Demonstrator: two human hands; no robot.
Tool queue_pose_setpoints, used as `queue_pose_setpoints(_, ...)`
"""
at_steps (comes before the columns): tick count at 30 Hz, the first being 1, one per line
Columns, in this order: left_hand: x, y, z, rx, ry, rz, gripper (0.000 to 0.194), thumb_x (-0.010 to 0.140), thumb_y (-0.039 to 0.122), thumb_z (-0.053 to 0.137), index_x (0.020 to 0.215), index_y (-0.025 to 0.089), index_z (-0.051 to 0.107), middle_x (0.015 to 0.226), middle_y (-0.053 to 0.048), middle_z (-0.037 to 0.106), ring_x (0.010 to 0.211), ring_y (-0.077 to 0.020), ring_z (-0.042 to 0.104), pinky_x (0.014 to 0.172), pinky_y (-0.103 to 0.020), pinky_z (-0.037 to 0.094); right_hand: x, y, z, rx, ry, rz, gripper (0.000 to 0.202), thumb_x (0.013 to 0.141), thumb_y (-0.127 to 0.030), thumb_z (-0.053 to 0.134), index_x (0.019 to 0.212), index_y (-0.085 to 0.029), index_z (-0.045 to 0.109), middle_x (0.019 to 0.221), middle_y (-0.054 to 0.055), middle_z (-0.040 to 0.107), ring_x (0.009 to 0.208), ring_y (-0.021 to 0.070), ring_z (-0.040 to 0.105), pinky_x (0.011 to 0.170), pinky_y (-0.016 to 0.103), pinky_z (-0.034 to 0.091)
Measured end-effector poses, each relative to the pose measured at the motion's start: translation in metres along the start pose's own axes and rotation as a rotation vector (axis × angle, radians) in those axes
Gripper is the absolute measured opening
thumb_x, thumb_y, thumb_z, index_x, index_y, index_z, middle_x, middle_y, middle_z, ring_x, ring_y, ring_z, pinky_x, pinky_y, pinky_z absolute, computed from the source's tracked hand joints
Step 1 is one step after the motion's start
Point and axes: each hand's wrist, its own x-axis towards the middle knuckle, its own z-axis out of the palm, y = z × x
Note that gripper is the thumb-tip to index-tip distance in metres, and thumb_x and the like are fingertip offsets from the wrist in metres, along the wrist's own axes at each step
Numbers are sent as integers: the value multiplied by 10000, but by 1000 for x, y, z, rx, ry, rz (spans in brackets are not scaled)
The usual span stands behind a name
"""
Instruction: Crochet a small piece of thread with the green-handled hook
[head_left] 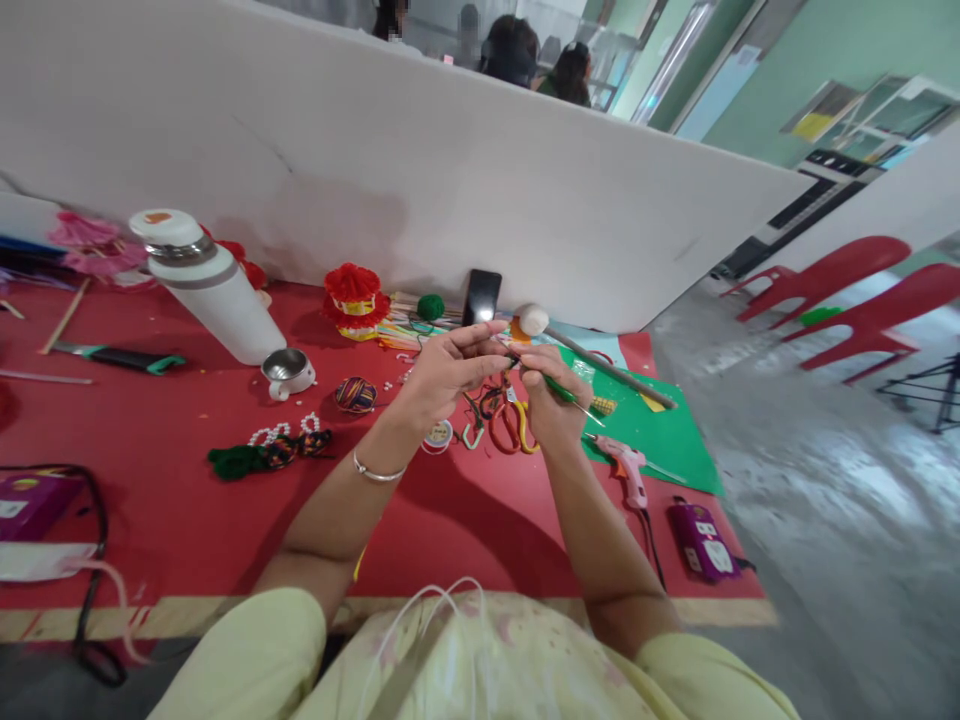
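Observation:
My right hand (pixel 553 405) is closed around a green-handled crochet hook (pixel 559 388), its thin metal shaft sticking out past the fingers. My left hand (pixel 448 375) pinches a small bit of dark yarn (pixel 513 362) at the fingertips, where the two hands meet. Most of that yarn is hidden by the fingers. Below the hands lie scissors (pixel 517 430) with red and yellow handles, a spool (pixel 439 434) and a green carabiner-like clip (pixel 472 436). Left of my left wrist sits a multicoloured yarn ball (pixel 355 395).
A white flask (pixel 217 290) stands beside its metal cup (pixel 288 373). At the back are a phone (pixel 481 297), green yarn (pixel 430 306) and a red ruffled piece (pixel 354 297). To the right lie a stick (pixel 615 370), a pink glue gun (pixel 628 468) and a purple socket box (pixel 703 540).

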Motion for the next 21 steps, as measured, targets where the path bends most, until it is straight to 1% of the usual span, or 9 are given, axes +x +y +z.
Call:
queue_pose_setpoints(3,0,2,2,-28,35,5,508,556,194,1020,1039,186,859,752,-4,769,551,-52,572,468,-177,335,1,-1,-1,-80,-45,-124,147,971,-397,756,1101,-386,823,1152,33,853,1070,263,770,992,518,603)
queue_pose_setpoints(5,0,3,5,-41,43,19,492,539,191,1025,1001,181,857,721,1,762,553,-58,591,480,-176,370,2,-1,-1,-121,-64,-184,179,974,-392,749,1140,-397,817,1170,30,846,1067,266,764,995,525,591)
queue_pose_setpoints(7,-2,3,7,-50,46,38,465,525,184,1025,958,179,855,703,4,757,563,-67,607,509,-185,415,3,-2,-2,-157,-81,-215,210,979,-396,742,1177,-419,807,1169,26,840,1054,263,755,999,522,584)
queue_pose_setpoints(9,-3,4,9,-45,52,62,444,507,171,1021,918,178,850,686,8,748,559,-68,598,515,-193,422,3,-2,-2,-184,-81,-240,234,980,-410,738,1203,-447,801,1154,19,830,1049,262,740,1000,520,578)
queue_pose_setpoints(12,-5,5,6,-20,65,67,447,519,161,998,940,186,850,664,29,719,502,-43,515,463,-191,337,2,-1,-4,-176,-67,-236,261,978,-441,737,1230,-479,796,1137,22,801,1045,265,714,957,510,589)
queue_pose_setpoints(15,-5,5,2,-17,36,-39,441,569,192,958,996,189,848,646,45,681,445,-25,426,419,-199,242,4,-1,-6,-150,-95,-215,262,975,-448,741,1230,-469,799,1092,31,780,1004,257,716,881,485,611)
queue_pose_setpoints(17,-4,2,2,-19,33,-79,440,585,204,940,1015,181,843,644,47,668,443,-27,419,420,-204,241,7,-3,-8,-160,-121,-225,250,977,-404,749,1216,-446,805,1054,25,790,973,246,726,864,472,616)
queue_pose_setpoints(18,-3,0,3,-10,53,-56,446,588,201,935,1023,177,841,649,47,668,455,-29,429,429,-205,255,9,-4,-9,-180,-128,-232,252,974,-367,757,1212,-434,807,1037,20,798,958,240,729,860,464,615)
queue_pose_setpoints(21,-2,-6,7,31,159,119,471,588,166,922,1051,179,836,640,61,655,499,-32,454,468,-201,297,10,-8,-7,-324,-96,-277,296,943,-271,793,1195,-427,807,1016,10,818,938,232,729,864,447,617)
